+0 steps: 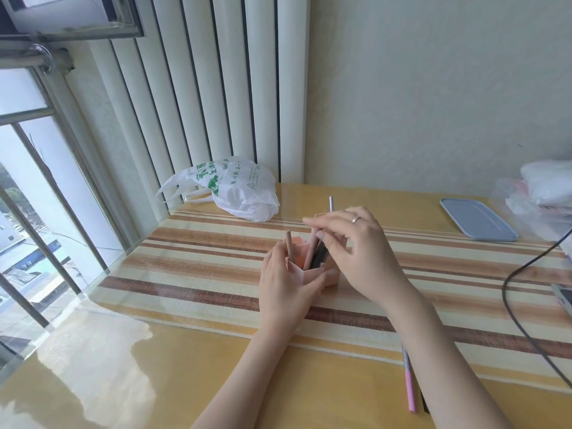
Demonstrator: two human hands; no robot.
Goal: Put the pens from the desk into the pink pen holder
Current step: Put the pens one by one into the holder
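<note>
The pink pen holder (298, 261) stands on the striped mat in the middle of the desk. My left hand (286, 283) wraps around its near left side. Several pens stand in it, among them a pinkish one (289, 246) leaning left and a grey one (331, 203) poking up behind. My right hand (353, 243) hovers over the holder with its fingertips pinched on a dark pen (320, 255) whose lower end is inside. A pink and lilac pen (409, 382) lies on the desk by my right forearm, with a dark pen partly hidden beside it.
A white plastic bag (241, 188) with green print lies at the back left of the desk. A blue-grey lid (478, 219) sits at the back right near clear bags. A black cable (523, 308) curves along the right. A window is on the left.
</note>
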